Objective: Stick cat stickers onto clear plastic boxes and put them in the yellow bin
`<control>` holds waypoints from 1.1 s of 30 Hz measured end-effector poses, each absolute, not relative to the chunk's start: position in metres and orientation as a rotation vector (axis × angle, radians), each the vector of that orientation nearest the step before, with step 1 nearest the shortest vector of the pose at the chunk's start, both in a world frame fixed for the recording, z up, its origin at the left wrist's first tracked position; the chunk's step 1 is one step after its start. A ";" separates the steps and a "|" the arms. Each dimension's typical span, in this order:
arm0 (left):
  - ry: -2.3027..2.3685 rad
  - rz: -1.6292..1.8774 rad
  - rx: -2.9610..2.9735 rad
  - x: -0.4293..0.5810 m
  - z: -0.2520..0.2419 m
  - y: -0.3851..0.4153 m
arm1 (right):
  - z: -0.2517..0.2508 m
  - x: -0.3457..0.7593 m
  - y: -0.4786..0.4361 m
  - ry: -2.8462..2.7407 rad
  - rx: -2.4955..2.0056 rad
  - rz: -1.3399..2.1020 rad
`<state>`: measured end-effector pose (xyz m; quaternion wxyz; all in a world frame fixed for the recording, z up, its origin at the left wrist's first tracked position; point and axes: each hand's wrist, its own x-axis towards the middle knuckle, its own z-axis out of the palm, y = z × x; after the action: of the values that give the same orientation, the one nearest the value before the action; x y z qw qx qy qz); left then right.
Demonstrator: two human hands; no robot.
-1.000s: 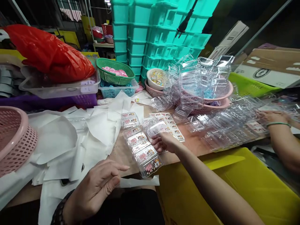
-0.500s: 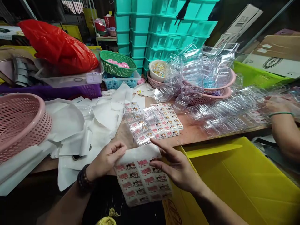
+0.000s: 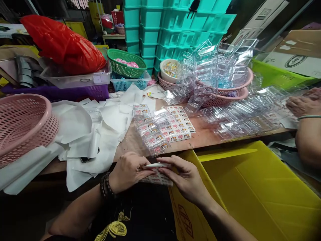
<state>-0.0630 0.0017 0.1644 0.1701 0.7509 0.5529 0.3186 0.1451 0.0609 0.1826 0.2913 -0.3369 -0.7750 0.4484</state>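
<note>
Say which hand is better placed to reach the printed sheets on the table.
Probably the right hand: the printed sheets lie closer to it than to the left hand, though both grip a bent sheet.

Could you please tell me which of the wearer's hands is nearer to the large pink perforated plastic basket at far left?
Left: the left hand is right of the basket, beyond loose white paper sheets; the right hand is farther right.

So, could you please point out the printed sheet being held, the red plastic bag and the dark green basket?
Printed sheet (image 3: 160, 180): head view, on its patterned lower part.
Red plastic bag (image 3: 66, 47): head view, near its middle.
Dark green basket (image 3: 126, 71): head view, on its front wall.
</note>
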 end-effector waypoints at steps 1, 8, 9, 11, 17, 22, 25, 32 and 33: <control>1.564 0.844 2.110 -0.065 0.165 0.003 | 0.184 0.146 0.062 -2.105 -0.909 1.127; 1.512 0.819 2.116 -0.072 0.178 0.012 | 0.193 0.145 0.070 -2.243 -0.887 0.950; 1.512 0.819 2.056 -0.073 0.180 0.014 | 0.193 0.145 0.071 -2.252 -0.898 0.998; 1.461 0.774 1.931 -0.075 0.181 0.018 | 0.192 0.146 0.074 -2.253 -0.909 1.062; 1.315 0.498 1.813 -0.082 0.180 0.037 | 0.188 0.149 0.086 -2.316 -0.746 0.824; 1.118 0.354 1.467 -0.085 0.168 0.050 | 0.182 0.156 0.093 -2.309 -0.587 0.450; 0.920 0.246 1.109 -0.093 0.160 0.060 | 0.177 0.164 0.091 -2.241 -0.342 0.080; 1.176 0.391 1.583 -0.097 0.200 0.072 | 0.197 0.177 0.140 -1.728 -0.761 0.853; 1.252 0.457 1.751 -0.090 0.208 0.071 | 0.201 0.176 0.158 -1.691 -0.865 1.001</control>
<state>-0.0902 0.0706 0.2075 0.4533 0.7093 0.5071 0.1849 0.1762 0.1577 0.2011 0.4770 -0.3541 -0.6922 0.4098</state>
